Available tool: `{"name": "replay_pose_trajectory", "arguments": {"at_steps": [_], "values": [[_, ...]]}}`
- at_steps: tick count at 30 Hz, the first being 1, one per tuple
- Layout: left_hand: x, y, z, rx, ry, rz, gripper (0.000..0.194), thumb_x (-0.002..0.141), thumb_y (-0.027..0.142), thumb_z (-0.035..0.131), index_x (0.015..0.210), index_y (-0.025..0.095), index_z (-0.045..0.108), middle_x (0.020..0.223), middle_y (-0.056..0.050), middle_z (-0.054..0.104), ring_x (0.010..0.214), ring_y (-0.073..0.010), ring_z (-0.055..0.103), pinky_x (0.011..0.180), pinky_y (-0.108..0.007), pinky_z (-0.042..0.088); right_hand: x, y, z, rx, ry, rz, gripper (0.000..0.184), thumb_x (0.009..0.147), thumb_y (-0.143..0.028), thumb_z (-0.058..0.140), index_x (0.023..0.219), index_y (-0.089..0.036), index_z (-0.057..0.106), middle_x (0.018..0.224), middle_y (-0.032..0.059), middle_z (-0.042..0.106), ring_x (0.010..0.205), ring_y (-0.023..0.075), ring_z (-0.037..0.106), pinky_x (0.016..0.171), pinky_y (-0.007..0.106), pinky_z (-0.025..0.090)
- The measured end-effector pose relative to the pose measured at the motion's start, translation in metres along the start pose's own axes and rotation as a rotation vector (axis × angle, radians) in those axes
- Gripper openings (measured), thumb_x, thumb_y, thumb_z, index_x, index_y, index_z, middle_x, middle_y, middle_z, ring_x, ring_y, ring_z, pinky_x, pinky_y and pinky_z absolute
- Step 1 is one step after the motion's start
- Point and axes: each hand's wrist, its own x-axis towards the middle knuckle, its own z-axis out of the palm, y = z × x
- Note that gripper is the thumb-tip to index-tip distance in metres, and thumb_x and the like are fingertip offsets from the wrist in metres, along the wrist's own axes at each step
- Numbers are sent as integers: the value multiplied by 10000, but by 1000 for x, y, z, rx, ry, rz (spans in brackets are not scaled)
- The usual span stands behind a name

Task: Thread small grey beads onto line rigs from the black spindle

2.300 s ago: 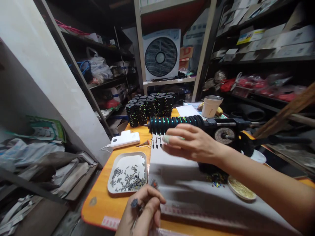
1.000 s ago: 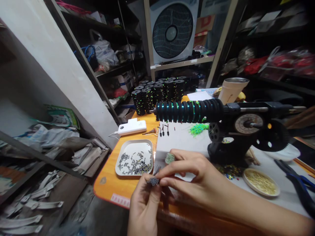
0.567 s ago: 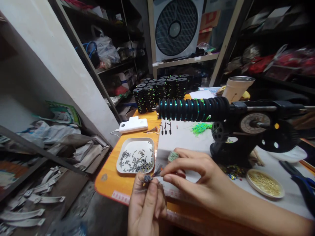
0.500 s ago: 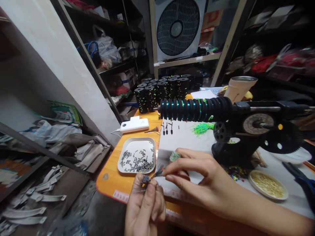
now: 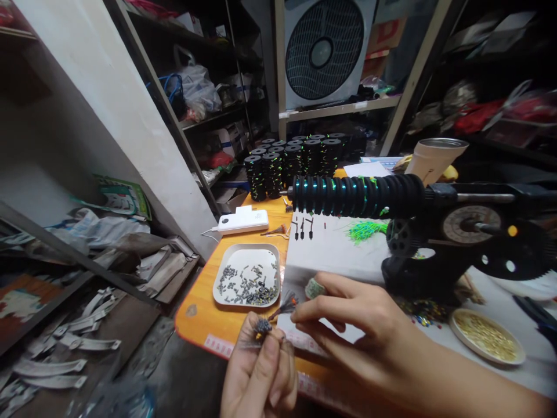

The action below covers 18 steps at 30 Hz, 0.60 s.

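My left hand (image 5: 263, 374) is closed in a pinch on a small bundle of dark beads (image 5: 263, 326) with a bit of yellow, thin wire-like strands sticking out to its left. Just right of it, my right hand (image 5: 361, 325) has thumb and forefinger nearly together; whatever is between them is too small to make out. A greenish rough lump (image 5: 314, 288) shows at the curled fingers of that hand. Behind the fingertips lies a tuft of dark bristly strands (image 5: 287, 303) with an orange spot. A white tray (image 5: 216, 299) of small dark pieces stands beyond the left hand.
A black machine (image 5: 409, 273) carries a shaft of black spools (image 5: 357, 194) on the right. Black spool stacks (image 5: 265, 174) stand behind. A white power strip (image 5: 243, 220), green strands (image 5: 368, 231) and a dish of gold pieces (image 5: 487, 337) are on the table.
The view has shifted slightly, so the scene sits a little further right. My right fingertips have drawn slightly off the dark bristly tuft, which shows more; the left hand keeps its pinch.
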Motion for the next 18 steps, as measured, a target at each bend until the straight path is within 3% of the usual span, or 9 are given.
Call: {"name": "replay_pose_trajectory", "arguments": {"at_steps": [5, 8, 13, 16, 18], "values": [[3, -7, -4, 26, 12, 32, 341, 735, 485, 759, 789, 215, 558, 448, 110, 250, 431, -55, 145, 420, -170, 179, -1, -5, -1, 14, -16, 8, 77, 822, -84, 670, 852, -140, 713, 744, 15, 528, 607, 82, 488, 505, 166, 394], [3, -9, -6, 51, 34, 20, 363, 721, 499, 765, 880, 230, 581, 446, 114, 253, 417, -54, 161, 419, -170, 197, -1, -5, -1, 52, -23, -21, 122, 784, -105, 725, 898, -148, 716, 779, 21, 551, 616, 83, 501, 519, 159, 421], [2, -12, -3, 90, 66, 54, 341, 724, 487, 769, 854, 225, 595, 459, 108, 299, 406, -46, 217, 420, -170, 263, -1, -4, 1, 105, -16, -51, 184, 762, -75, 728, 923, -162, 723, 797, 19, 564, 611, 81, 506, 525, 157, 432], [2, -19, 2, 79, 133, 176, 275, 759, 440, 756, 796, 224, 590, 470, 98, 336, 406, -42, 260, 431, -167, 286, -2, -4, 2, 69, -39, -40, 134, 783, -50, 679, 878, -141, 699, 749, 6, 522, 617, 83, 491, 523, 157, 415], [2, -22, 7, 48, 187, 370, 218, 797, 399, 730, 768, 238, 586, 472, 90, 358, 418, -50, 304, 442, -170, 296, -2, -4, 0, 29, -58, -37, 125, 793, -39, 643, 860, -142, 669, 733, -3, 494, 622, 87, 478, 523, 166, 404]]}}
